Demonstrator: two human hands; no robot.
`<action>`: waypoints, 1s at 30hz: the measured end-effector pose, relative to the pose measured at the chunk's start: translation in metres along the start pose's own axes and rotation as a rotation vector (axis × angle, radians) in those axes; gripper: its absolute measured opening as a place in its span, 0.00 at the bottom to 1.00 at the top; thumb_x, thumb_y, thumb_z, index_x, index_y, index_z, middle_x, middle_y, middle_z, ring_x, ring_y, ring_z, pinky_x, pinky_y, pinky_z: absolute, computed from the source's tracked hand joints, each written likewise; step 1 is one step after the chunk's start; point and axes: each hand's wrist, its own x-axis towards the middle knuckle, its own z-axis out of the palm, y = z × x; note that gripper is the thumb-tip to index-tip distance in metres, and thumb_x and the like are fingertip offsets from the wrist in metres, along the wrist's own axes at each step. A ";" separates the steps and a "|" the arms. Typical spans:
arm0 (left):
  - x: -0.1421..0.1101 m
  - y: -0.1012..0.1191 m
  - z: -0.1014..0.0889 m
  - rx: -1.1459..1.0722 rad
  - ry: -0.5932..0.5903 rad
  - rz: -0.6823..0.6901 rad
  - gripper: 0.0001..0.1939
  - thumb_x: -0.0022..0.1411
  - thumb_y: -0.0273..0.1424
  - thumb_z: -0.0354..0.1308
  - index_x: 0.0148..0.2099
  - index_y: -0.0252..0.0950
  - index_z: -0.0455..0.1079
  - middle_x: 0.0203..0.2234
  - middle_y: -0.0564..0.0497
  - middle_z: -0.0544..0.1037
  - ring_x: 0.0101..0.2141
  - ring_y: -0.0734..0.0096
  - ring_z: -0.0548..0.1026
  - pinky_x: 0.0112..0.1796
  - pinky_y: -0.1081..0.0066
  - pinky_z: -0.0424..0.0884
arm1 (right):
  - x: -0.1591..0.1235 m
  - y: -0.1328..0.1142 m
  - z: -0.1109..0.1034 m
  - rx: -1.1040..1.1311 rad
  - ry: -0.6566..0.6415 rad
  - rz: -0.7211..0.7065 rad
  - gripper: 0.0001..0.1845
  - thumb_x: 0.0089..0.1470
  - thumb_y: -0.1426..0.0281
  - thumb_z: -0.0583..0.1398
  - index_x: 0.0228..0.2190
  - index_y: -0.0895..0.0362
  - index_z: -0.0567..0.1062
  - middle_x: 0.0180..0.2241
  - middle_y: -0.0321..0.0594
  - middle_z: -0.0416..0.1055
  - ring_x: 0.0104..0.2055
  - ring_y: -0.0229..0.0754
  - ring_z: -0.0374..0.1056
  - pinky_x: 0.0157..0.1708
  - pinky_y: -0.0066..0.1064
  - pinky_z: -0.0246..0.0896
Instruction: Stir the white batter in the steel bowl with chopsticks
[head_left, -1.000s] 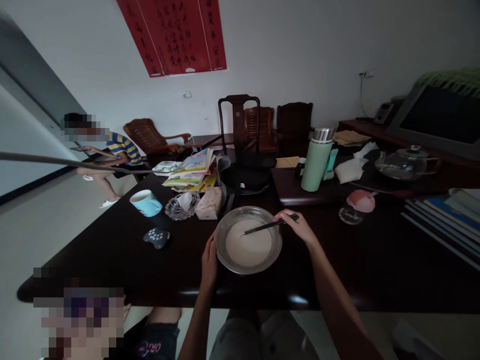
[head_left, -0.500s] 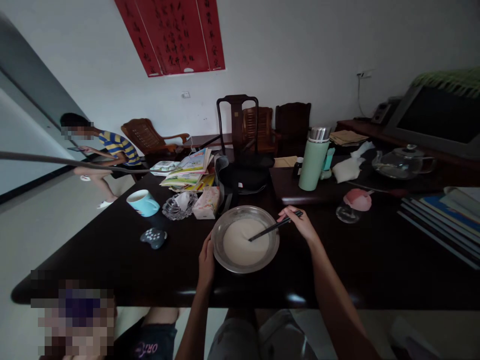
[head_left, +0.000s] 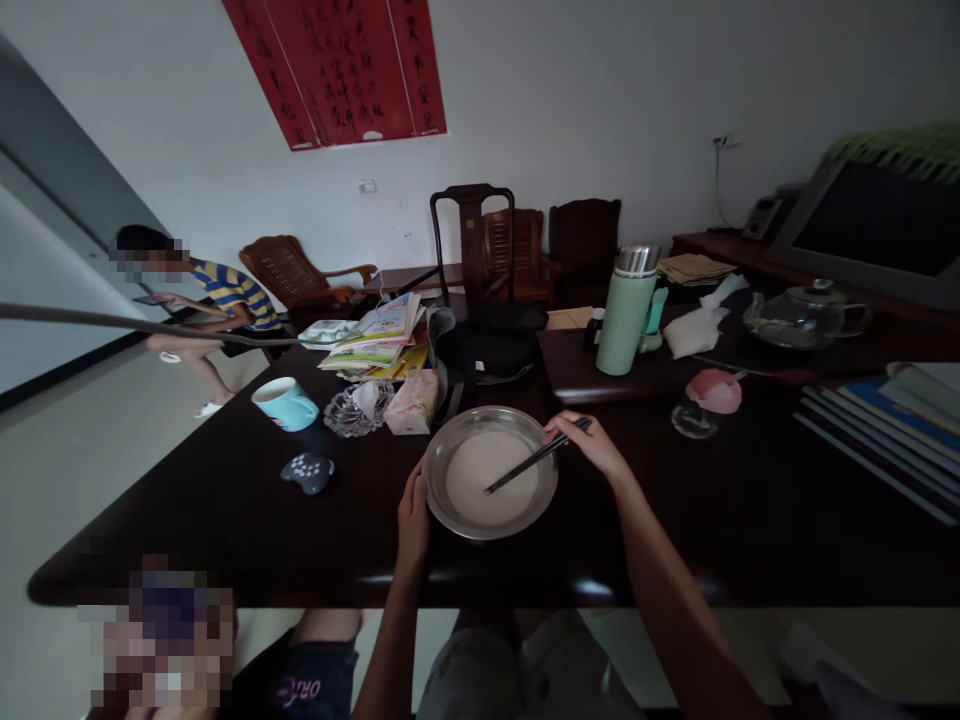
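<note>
A round metal bowl (head_left: 437,458) stands on the dark table in front of me, with a pale, creamy liquid (head_left: 474,468) in it. My left hand (head_left: 412,512) holds the bowl's left side, its fingers partly hidden against the outer wall. Between the fingers of my right hand (head_left: 591,444), at the bowl's right rim, is a pair of dark chopsticks (head_left: 529,463). They slant down to the left, and their tips dip into the liquid near the middle.
Left of the bowl are a game controller (head_left: 307,473), a blue mug (head_left: 285,403), a glass dish (head_left: 358,410) and a tissue pack (head_left: 412,402). A green thermos (head_left: 624,315), glass teapot (head_left: 806,315) and stacked books (head_left: 885,430) stand rightward. Two other people sit at left.
The chopstick tips have moved slightly left and down within the liquid. My right hand has shifted a little left, closer to the rim. My left hand stays on the bowl.
</note>
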 end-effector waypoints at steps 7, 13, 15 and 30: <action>0.000 0.007 0.003 -0.028 0.009 -0.004 0.20 0.63 0.47 0.50 0.53 0.50 0.73 0.54 0.57 0.75 0.61 0.55 0.65 0.62 0.54 0.59 | 0.000 0.000 -0.002 -0.007 0.124 -0.001 0.21 0.56 0.50 0.58 0.30 0.55 0.78 0.27 0.40 0.80 0.32 0.44 0.75 0.35 0.34 0.65; -0.013 0.029 -0.007 0.006 -0.016 -0.022 0.22 0.65 0.47 0.49 0.56 0.46 0.72 0.56 0.53 0.73 0.63 0.55 0.61 0.62 0.54 0.58 | 0.001 -0.001 0.005 0.026 -0.028 -0.027 0.20 0.54 0.51 0.60 0.31 0.55 0.79 0.29 0.40 0.80 0.35 0.46 0.76 0.39 0.36 0.67; -0.032 0.034 -0.050 0.029 -0.003 -0.026 0.21 0.65 0.47 0.50 0.56 0.50 0.71 0.57 0.57 0.72 0.65 0.56 0.57 0.62 0.53 0.58 | 0.001 -0.001 0.004 0.010 0.032 -0.030 0.20 0.55 0.51 0.59 0.31 0.54 0.79 0.30 0.40 0.80 0.36 0.46 0.76 0.39 0.36 0.67; -0.007 0.027 0.001 0.004 -0.015 -0.035 0.23 0.65 0.48 0.48 0.55 0.46 0.71 0.55 0.53 0.75 0.61 0.55 0.65 0.61 0.55 0.60 | 0.000 -0.001 0.000 -0.019 0.060 0.013 0.23 0.57 0.49 0.56 0.30 0.55 0.78 0.27 0.41 0.80 0.32 0.44 0.75 0.32 0.33 0.65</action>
